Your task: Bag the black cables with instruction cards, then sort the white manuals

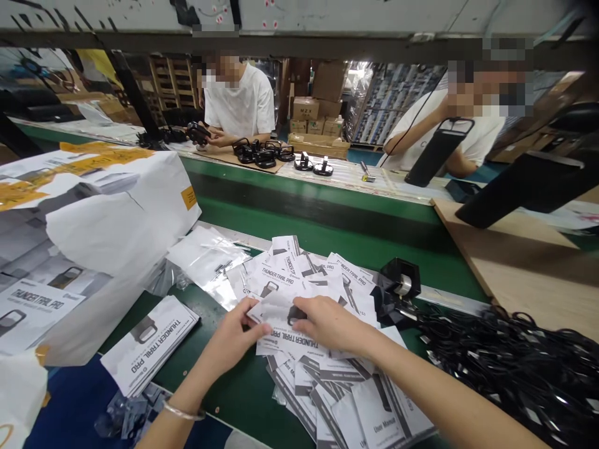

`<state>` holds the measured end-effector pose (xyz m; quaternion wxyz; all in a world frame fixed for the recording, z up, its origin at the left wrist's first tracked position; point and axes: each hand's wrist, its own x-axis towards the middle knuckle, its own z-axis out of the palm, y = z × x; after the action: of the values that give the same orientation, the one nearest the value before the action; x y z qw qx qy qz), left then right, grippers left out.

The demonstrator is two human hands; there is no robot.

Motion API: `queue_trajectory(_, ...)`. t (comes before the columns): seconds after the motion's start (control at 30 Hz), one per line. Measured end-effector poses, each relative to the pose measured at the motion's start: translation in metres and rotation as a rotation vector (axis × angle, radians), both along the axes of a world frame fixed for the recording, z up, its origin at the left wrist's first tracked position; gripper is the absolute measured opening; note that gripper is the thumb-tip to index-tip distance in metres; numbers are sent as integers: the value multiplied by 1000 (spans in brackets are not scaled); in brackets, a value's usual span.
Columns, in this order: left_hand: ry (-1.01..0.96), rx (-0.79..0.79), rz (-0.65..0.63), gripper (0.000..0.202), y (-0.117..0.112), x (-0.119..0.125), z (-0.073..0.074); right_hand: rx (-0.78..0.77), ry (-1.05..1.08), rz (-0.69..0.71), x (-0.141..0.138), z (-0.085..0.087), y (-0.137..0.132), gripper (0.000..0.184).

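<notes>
Over a loose heap of printed manuals, my left hand (236,330) and my right hand (327,321) grip one white user manual (283,340) marked Thunder Trail Pro. The left thumb and fingers close on its left edge. The right fingers and thumb pinch its upper right part, hiding some of the print. Beneath and around lie many more manuals (369,405), overlapping at all angles. To the left of my left wrist rests a neater stack of manuals (152,343). Clear plastic bags (206,252) sit just beyond my left hand.
A tangle of black cables (515,368) covers the right side, beside a black tape dispenser (400,280). At left stands a big torn white paper package (140,218). Beyond the green conveyor belt (299,218), two co-workers handle black devices; black speakers (435,153) stand at right.
</notes>
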<state>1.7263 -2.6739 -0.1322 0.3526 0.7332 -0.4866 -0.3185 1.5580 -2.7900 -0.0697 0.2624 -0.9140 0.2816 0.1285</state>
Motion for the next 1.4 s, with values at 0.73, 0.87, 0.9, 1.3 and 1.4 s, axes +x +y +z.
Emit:
queue_trajectory(0.73, 300, -30, 285, 29, -30, 27, -6, 141, -117, -194, -37, -1, -31, 15)
queue_trajectory(0.87, 563, -61, 338, 33, -33, 19, -1, 170, -204, -184, -23, 11, -27, 15)
queue_trajectory(0.9, 624, -69, 338, 33, -32, 14, 0, 280, -265, -261, -18, 11, -26, 15)
queue_trajectory(1.3, 605, -87, 267, 38, -7, -30, -5, 689, -769, -913, -5, -16, -31, 27)
queue_trajectory(1.4, 316, -62, 337, 41, 1, 3, -8, 591, -616, -861, -31, -6, -47, 40)
